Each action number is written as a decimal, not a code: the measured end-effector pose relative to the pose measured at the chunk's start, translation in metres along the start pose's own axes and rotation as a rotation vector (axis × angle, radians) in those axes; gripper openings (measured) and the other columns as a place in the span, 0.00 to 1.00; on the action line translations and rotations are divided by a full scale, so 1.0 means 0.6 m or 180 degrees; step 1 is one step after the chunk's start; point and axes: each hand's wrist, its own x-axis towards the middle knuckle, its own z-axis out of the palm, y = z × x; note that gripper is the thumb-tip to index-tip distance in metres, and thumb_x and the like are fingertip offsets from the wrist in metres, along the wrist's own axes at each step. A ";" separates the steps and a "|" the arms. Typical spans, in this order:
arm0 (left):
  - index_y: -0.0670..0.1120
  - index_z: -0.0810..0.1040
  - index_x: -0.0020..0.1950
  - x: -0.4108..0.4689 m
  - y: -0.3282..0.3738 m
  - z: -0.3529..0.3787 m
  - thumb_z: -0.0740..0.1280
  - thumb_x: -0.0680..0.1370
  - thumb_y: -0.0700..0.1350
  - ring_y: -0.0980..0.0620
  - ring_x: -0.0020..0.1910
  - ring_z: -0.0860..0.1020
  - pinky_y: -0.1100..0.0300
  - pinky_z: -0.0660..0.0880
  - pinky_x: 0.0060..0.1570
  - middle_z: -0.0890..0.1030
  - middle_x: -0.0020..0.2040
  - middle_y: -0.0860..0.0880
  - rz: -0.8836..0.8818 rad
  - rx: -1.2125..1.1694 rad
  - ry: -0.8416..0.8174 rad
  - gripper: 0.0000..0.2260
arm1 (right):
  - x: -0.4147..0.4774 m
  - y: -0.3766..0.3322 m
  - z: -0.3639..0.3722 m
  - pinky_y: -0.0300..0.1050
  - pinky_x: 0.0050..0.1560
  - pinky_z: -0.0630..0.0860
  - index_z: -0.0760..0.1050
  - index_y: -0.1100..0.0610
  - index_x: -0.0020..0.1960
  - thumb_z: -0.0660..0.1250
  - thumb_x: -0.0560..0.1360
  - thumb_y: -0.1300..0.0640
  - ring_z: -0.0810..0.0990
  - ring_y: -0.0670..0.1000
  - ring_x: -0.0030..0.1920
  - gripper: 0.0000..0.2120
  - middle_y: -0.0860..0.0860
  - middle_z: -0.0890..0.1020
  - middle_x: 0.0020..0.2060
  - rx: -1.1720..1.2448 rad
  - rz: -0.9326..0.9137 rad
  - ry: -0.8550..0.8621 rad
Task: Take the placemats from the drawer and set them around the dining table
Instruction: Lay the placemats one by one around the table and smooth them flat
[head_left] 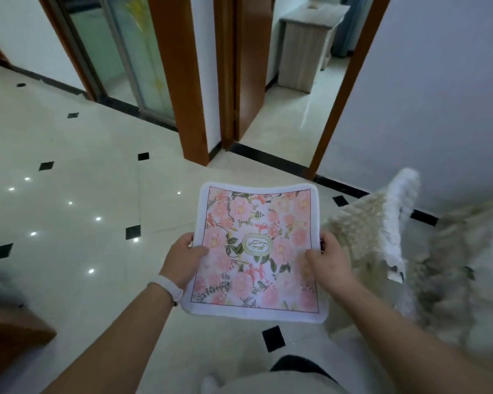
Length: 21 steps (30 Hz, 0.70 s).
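Observation:
A square placemat with pink flowers, a white border and a small oval label is held flat over the tiled floor in front of me. My left hand grips its left edge, thumb on top and fingers beneath. My right hand grips the right edge the same way. A white band sits on my left wrist. I cannot tell whether more mats lie under the top one. No drawer and no dining table are in sight.
A cream textured cover drapes over furniture at the right. Brown door frames and an open doorway lie ahead, with a grey cabinet beyond. A brown wooden corner juts in at lower left.

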 end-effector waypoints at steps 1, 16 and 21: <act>0.47 0.79 0.52 0.018 0.013 0.010 0.65 0.76 0.34 0.38 0.45 0.82 0.43 0.81 0.46 0.83 0.49 0.41 0.0001 0.0000 -0.0101 0.10 | 0.008 0.000 -0.003 0.54 0.39 0.82 0.73 0.49 0.54 0.61 0.74 0.62 0.84 0.54 0.38 0.12 0.50 0.83 0.43 0.0059 0.0054 0.0063; 0.47 0.80 0.49 0.306 0.248 0.302 0.65 0.77 0.35 0.41 0.39 0.81 0.51 0.79 0.40 0.83 0.43 0.43 0.0303 0.0540 -0.0709 0.08 | 0.342 0.018 -0.157 0.43 0.37 0.76 0.73 0.52 0.55 0.61 0.74 0.61 0.79 0.45 0.42 0.11 0.47 0.81 0.45 0.0573 0.0356 0.0939; 0.48 0.81 0.52 0.352 0.340 0.437 0.65 0.77 0.36 0.36 0.45 0.82 0.38 0.80 0.47 0.84 0.48 0.40 0.0444 0.0755 -0.1071 0.09 | 0.393 0.028 -0.266 0.42 0.36 0.74 0.71 0.50 0.55 0.61 0.76 0.60 0.78 0.45 0.42 0.10 0.43 0.78 0.43 0.0705 0.0475 0.1310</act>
